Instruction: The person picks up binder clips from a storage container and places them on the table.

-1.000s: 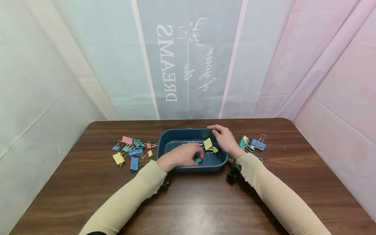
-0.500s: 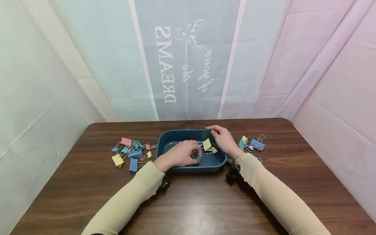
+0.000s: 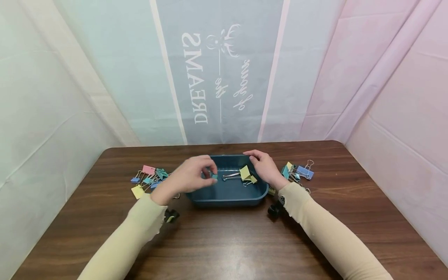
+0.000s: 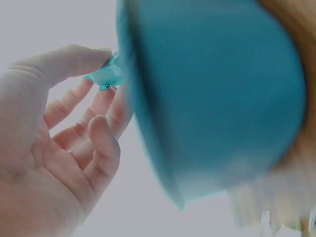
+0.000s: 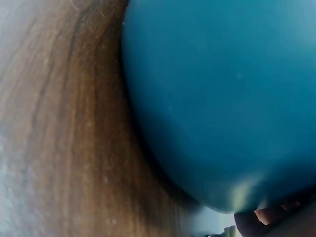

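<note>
My left hand (image 3: pixel 194 174) is above the left end of a dark blue plastic tray (image 3: pixel 224 202), pinching a small teal binder clip (image 3: pixel 214 176) between thumb and fingers. The left wrist view shows that clip (image 4: pixel 106 75) at the thumb tip, partly hidden behind the tray's rim. My right hand (image 3: pixel 266 169) holds the tray's far right corner, thumb on the inner side and fingers over the rim. Inside the tray, toward the right, lie a yellow binder clip (image 3: pixel 244 172) with long silver handles and a smaller yellow clip (image 3: pixel 253 179).
Left of the tray, loose binder clips are heaped, among them a pink one (image 3: pixel 148 170) and a yellow one (image 3: pixel 137 191); my left arm covers some. More clips, including a blue one (image 3: pixel 305 172), lie right of it on the wooden table (image 3: pixel 224 241).
My left hand has picked the teal clip off the tray floor and moved up and left with it. The right hand keeps its place at the tray's corner.
</note>
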The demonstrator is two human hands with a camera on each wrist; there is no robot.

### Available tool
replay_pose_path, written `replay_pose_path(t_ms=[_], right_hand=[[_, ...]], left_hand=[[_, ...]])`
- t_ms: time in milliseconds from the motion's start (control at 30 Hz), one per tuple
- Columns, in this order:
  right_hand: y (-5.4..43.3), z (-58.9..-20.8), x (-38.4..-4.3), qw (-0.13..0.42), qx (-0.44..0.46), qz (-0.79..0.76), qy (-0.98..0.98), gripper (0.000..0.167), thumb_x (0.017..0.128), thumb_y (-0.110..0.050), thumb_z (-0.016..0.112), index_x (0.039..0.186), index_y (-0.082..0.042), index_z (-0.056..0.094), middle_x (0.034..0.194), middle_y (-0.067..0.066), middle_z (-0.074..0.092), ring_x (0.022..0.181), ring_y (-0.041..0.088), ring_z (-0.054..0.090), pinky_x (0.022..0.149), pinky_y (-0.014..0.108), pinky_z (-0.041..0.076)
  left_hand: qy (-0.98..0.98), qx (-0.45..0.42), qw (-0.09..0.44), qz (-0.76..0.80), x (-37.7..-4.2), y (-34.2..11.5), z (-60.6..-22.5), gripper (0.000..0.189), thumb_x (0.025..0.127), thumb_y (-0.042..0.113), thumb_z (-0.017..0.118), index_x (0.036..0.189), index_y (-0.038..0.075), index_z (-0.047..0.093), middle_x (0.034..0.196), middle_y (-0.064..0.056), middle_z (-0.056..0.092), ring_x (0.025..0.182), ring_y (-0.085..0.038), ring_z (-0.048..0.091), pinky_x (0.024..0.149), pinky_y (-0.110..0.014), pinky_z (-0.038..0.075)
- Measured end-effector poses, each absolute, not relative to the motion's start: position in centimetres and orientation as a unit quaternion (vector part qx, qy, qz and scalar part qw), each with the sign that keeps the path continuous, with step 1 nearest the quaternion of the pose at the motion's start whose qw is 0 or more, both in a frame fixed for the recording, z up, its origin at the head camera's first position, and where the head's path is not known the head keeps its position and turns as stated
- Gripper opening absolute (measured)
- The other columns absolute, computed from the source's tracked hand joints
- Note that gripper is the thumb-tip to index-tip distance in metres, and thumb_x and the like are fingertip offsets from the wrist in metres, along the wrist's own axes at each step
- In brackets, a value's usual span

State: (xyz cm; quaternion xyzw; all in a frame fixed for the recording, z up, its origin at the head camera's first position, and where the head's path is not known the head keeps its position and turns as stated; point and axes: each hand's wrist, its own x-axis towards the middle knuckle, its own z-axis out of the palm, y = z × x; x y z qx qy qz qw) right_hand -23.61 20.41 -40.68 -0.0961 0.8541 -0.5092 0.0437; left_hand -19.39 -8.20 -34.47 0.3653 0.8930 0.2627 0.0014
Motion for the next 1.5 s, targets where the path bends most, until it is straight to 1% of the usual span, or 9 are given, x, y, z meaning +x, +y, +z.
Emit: replay_pose_path(t_ms=[200, 333, 700, 900, 1067, 1167, 1300, 1400, 1500], right_hand=[[20.5, -40.4, -23.5, 0.039, -0.099, -0.511, 0.853, 0.034, 0.109, -0.019, 0.041, 0.138, -0.017, 0.058, 0.146, 0.009, 0.049, 0.134, 0.03, 0.045, 0.105, 0.054, 0.039], [20.5, -40.5, -23.6, 0.036, -0.098, -0.509, 0.854, 0.033, 0.109, -0.019, 0.041, 0.137, -0.018, 0.059, 0.145, 0.008, 0.05, 0.133, 0.029, 0.046, 0.104, 0.053, 0.04], [20.4, -40.8, -23.6, 0.04, -0.099, -0.509, 0.854, 0.034, 0.109, -0.019, 0.041, 0.137, -0.017, 0.059, 0.144, 0.009, 0.051, 0.132, 0.029, 0.047, 0.102, 0.053, 0.04], [20.5, -40.7, -23.5, 0.041, -0.097, -0.511, 0.853, 0.034, 0.108, -0.019, 0.041, 0.137, -0.017, 0.059, 0.145, 0.008, 0.05, 0.133, 0.029, 0.046, 0.104, 0.053, 0.04], [20.5, -40.8, -23.5, 0.04, -0.099, -0.51, 0.854, 0.034, 0.108, -0.019, 0.041, 0.138, -0.017, 0.059, 0.144, 0.009, 0.05, 0.133, 0.03, 0.046, 0.103, 0.053, 0.04], [20.5, -40.9, -23.5, 0.042, -0.099, -0.509, 0.854, 0.033, 0.108, -0.02, 0.041, 0.137, -0.018, 0.059, 0.144, 0.009, 0.051, 0.132, 0.029, 0.046, 0.103, 0.053, 0.04], [20.5, -40.8, -23.4, 0.044, -0.099, -0.513, 0.852, 0.033, 0.108, -0.019, 0.041, 0.136, -0.018, 0.059, 0.144, 0.008, 0.051, 0.132, 0.029, 0.046, 0.103, 0.053, 0.04], [20.5, -40.6, -23.2, 0.045, -0.098, -0.513, 0.851, 0.033, 0.108, -0.019, 0.041, 0.136, -0.018, 0.059, 0.145, 0.009, 0.05, 0.133, 0.029, 0.046, 0.103, 0.053, 0.04], [20.5, -40.5, -23.2, 0.046, -0.097, -0.513, 0.852, 0.033, 0.108, -0.019, 0.041, 0.137, -0.018, 0.059, 0.145, 0.009, 0.05, 0.134, 0.03, 0.045, 0.104, 0.054, 0.039]], left_hand=[[0.903, 0.334, -0.043, 0.269, -18.6, -12.3, -32.7, 0.016, 0.085, 0.017, 0.079, 0.091, 0.018, 0.065, 0.096, 0.006, 0.06, 0.078, -0.004, 0.063, 0.067, -0.03, 0.051], [0.912, 0.316, -0.054, 0.256, -18.2, -15.0, -32.2, 0.015, 0.085, 0.016, 0.078, 0.091, 0.018, 0.065, 0.095, 0.006, 0.06, 0.077, -0.005, 0.063, 0.065, -0.032, 0.051], [0.948, 0.249, -0.013, 0.195, -17.6, -20.6, -33.7, 0.014, 0.085, 0.013, 0.076, 0.092, 0.017, 0.065, 0.096, 0.003, 0.059, 0.074, -0.008, 0.061, 0.062, -0.033, 0.048], [0.961, 0.229, 0.032, 0.152, -17.9, -22.1, -35.0, 0.016, 0.084, 0.012, 0.075, 0.094, 0.017, 0.064, 0.093, 0.002, 0.058, 0.07, -0.009, 0.056, 0.06, -0.034, 0.045], [0.965, 0.214, 0.063, 0.14, -18.1, -22.7, -36.0, 0.019, 0.084, 0.012, 0.074, 0.098, 0.016, 0.062, 0.096, -0.001, 0.06, 0.068, -0.011, 0.054, 0.06, -0.035, 0.044], [0.965, 0.215, 0.057, 0.142, -18.1, -23.0, -36.2, 0.019, 0.083, 0.011, 0.074, 0.098, 0.015, 0.062, 0.1, -0.003, 0.061, 0.068, -0.013, 0.051, 0.06, -0.035, 0.043], [0.958, 0.225, 0.036, 0.173, -18.0, -23.3, -35.9, 0.015, 0.087, 0.01, 0.072, 0.1, 0.01, 0.065, 0.098, -0.004, 0.061, 0.067, -0.014, 0.047, 0.059, -0.034, 0.04], [0.953, 0.225, 0.028, 0.202, -18.1, -23.2, -35.5, 0.014, 0.091, 0.012, 0.069, 0.104, 0.008, 0.066, 0.093, -0.001, 0.06, 0.069, -0.014, 0.049, 0.06, -0.034, 0.041], [0.947, 0.229, 0.023, 0.222, -18.1, -22.6, -35.1, 0.014, 0.094, 0.013, 0.067, 0.106, 0.008, 0.066, 0.093, 0.002, 0.062, 0.075, -0.014, 0.054, 0.063, -0.035, 0.045]])
